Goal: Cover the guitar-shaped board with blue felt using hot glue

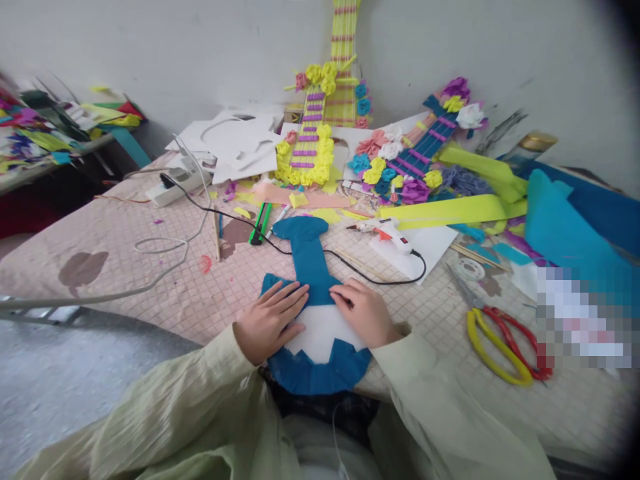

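Observation:
A guitar-shaped white board (324, 327) lies at the table's front edge, largely wrapped in dark blue crepe paper (309, 257). White still shows in the middle of its body, bordered below by folded blue flaps (320, 377). My left hand (274, 319) rests flat on the left side of the body, fingers stretched over the blue paper. On the opposite side, my right hand (364, 310) has its fingers curled and pinched at the paper's edge where the neck meets the body; the fingertips partly hide what they grip.
A glue gun (393, 235) lies on white paper, its black cord running behind the board. Scissors (500, 333) lie at right, a green cutter (260, 223) at left. Decorated paper guitars (310, 143) stand at the back. A power strip (180, 187) and white cable occupy the left.

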`<state>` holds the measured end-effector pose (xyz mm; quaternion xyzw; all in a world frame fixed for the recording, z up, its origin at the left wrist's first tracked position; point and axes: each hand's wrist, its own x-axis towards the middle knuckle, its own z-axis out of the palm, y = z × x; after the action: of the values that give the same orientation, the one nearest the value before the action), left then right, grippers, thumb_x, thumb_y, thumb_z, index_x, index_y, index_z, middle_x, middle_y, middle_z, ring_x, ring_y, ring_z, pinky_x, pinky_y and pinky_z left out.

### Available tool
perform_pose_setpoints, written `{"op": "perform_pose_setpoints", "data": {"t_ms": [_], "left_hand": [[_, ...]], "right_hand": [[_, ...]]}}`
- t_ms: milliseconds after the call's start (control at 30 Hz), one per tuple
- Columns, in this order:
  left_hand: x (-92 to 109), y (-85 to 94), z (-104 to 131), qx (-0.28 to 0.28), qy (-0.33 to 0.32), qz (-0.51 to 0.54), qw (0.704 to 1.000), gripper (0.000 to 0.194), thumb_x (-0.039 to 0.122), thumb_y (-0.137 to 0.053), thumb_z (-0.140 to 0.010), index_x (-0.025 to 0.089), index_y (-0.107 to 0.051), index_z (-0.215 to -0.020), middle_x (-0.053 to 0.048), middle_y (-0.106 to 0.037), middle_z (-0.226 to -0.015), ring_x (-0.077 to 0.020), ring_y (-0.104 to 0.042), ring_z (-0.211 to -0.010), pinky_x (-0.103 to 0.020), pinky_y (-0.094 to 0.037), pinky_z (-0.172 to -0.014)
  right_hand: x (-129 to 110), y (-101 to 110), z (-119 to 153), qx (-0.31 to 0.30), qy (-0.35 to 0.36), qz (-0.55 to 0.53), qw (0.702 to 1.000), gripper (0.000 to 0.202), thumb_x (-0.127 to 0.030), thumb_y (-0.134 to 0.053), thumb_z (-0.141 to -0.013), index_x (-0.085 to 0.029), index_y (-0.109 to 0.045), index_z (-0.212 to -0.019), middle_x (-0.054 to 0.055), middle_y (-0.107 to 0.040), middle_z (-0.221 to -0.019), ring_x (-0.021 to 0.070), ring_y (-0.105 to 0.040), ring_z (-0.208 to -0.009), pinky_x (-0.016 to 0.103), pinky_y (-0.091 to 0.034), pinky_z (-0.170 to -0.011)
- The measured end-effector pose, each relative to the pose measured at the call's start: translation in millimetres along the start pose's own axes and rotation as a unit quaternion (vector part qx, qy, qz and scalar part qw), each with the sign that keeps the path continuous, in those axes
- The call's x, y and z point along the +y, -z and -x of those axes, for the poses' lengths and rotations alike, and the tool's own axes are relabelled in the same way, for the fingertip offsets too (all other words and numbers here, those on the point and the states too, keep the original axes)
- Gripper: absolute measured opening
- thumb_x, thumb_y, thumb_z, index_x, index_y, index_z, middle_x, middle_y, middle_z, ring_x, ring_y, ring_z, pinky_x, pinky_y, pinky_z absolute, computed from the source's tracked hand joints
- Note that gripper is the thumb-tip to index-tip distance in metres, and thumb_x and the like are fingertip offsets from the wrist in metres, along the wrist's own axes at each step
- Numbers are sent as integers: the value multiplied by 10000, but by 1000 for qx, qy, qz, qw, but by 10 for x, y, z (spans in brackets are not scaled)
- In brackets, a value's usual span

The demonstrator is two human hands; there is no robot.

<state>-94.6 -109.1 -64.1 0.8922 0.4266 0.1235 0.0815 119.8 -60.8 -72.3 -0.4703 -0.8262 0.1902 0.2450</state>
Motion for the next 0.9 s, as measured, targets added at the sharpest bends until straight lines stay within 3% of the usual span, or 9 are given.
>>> {"op": "perform_pose_setpoints", "data": {"t_ms": [233, 467, 667, 800, 900], "left_hand": [[-74, -104, 115, -24, 13, -17, 999, 588, 409, -367, -875, 216, -182, -1398, -75, -285, -1427, -247, -259, -1315, -454, -215, -1076], [-34, -170, 118, 1, 36, -17, 999, 546, 404, -350, -879, 203, -252, -1378, -56, -312, -1420, -233, -257, -1316, -447, -180, -1085], [-31, -176, 119, 0, 27, -37, 999, 526, 369, -324, -888, 170, -266, -1372, -57, -304, -1424, -220, -231, -1325, -429, -154, -1091], [-44, -169, 146, 30, 27, -32, 999, 530, 350, -309, -887, 152, -252, -1376, -77, -307, -1422, -229, -214, -1331, -444, -115, -1097], [-94, -154, 163, 70, 89, -34, 993, 537, 347, -328, -880, 166, -239, -1378, -90, -308, -1421, -247, -222, -1326, -476, -119, -1089]], "right_hand": [[70, 24, 23, -18, 2, -21, 1000, 229, -221, -474, -827, -205, -668, -947, 45, -624, -815, 147, -569, -688, 268, -440, -660], [137, 101, 38, 8, -3, -96, 995, 217, -215, -491, -809, -155, -650, -945, 30, -569, -732, 120, -498, -588, 251, -442, -601], [49, 33, 33, 8, -19, -25, 999, 296, -335, -492, -823, -148, -630, -1004, 53, -593, -797, 147, -535, -644, 278, -445, -618], [19, -14, 35, 4, -22, 15, 1000, 299, -319, -529, -798, -142, -624, -1019, 48, -584, -784, 166, -548, -692, 294, -443, -665], [41, -28, 42, 11, -26, -1, 1000, 291, -304, -541, -788, -140, -624, -1015, 33, -569, -750, 156, -543, -669, 285, -440, -661]]}}
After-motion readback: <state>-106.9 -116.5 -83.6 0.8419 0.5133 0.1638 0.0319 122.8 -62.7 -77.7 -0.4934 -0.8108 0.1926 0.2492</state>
